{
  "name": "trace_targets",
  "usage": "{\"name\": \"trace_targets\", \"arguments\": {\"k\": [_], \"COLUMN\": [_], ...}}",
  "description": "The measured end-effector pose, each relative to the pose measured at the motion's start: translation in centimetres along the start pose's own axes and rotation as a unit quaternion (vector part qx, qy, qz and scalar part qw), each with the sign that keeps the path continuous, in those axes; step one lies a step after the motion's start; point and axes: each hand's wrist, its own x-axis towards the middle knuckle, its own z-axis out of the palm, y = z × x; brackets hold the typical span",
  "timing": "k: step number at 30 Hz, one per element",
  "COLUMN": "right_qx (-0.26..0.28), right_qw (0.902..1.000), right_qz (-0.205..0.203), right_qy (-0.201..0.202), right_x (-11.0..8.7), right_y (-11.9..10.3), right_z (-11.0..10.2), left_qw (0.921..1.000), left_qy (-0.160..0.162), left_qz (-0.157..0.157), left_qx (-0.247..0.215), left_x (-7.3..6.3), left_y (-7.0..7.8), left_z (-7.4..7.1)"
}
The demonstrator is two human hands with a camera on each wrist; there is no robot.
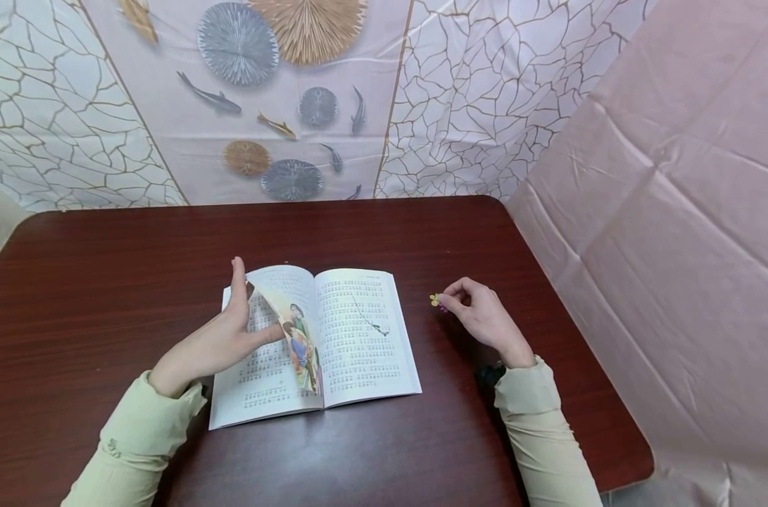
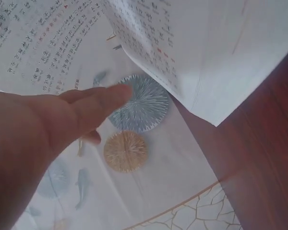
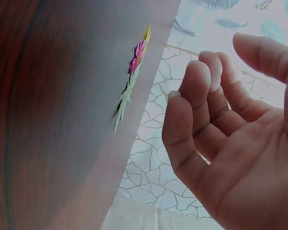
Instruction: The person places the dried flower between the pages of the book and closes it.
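Observation:
An open book (image 1: pixel 371 373) with printed text lies on the table. My left hand (image 1: pixel 215 345) is over its left side, fingers straight and thumb spread toward a half-turned leaf (image 1: pixel 300 345) with a coloured picture. In the left wrist view, that hand (image 2: pixel 57 120) appears below raised paper (image 2: pixel 201 62). Right of the book, my right hand (image 1: pixel 485 320) is beside a small flat flower cutout (image 1: pixel 434 301), partly hidden in the head view. The right wrist view shows its yellow and pink blooms and pale green stem (image 3: pixel 127 93) apart from the loosely bent fingers (image 3: pixel 177 120).
The dark red-brown wooden table (image 1: pixel 105 282) has rounded corners. A patterned cloth (image 1: pixel 282 141) hangs along its far edge, and a plain pinkish cloth (image 1: pixel 675 211) along the right. Something black (image 1: pixel 490 374) shows at the right wrist.

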Motion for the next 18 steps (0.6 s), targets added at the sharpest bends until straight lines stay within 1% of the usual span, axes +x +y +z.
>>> {"name": "trace_targets", "arguments": {"k": [2, 5, 8, 10, 13, 16, 18], "right_qx": [0.0, 0.0, -0.001, 0.0, 0.002, -0.003, -0.005], "right_qw": [1.0, 1.0, 1.0, 1.0, 1.0, 0.9999, 0.9999], "right_qz": [0.002, 0.005, 0.005, 0.005, 0.005, 0.004, 0.005], "right_qy": [0.0, 0.001, 0.004, 0.004, 0.004, 0.009, 0.015], "right_x": [0.0, -0.1, -0.1, -0.1, -0.1, -0.2, -0.2], "right_y": [0.0, 0.0, 0.0, 0.0, 0.0, 0.1, 0.1], "right_z": [0.0, -0.1, -0.1, -0.1, -0.2, -0.3, -0.4], "left_qw": [0.9999, 0.9995, 0.9993, 0.9993, 0.9991, 0.9984, 0.9982], "left_qy": [0.0, -0.007, -0.019, -0.028, -0.04, -0.045, -0.046], "left_qz": [-0.006, -0.002, 0.003, 0.007, 0.017, 0.022, 0.021], "left_qx": [-0.012, -0.032, -0.033, -0.023, 0.004, 0.025, 0.031], "left_x": [0.1, 0.1, 0.0, 0.0, 0.0, 0.0, 0.0], "left_y": [0.1, 0.4, 0.9, 1.0, 1.0, 0.8, 0.7], "left_z": [0.2, 0.6, 1.0, 1.2, 1.4, 1.5, 1.6]}}
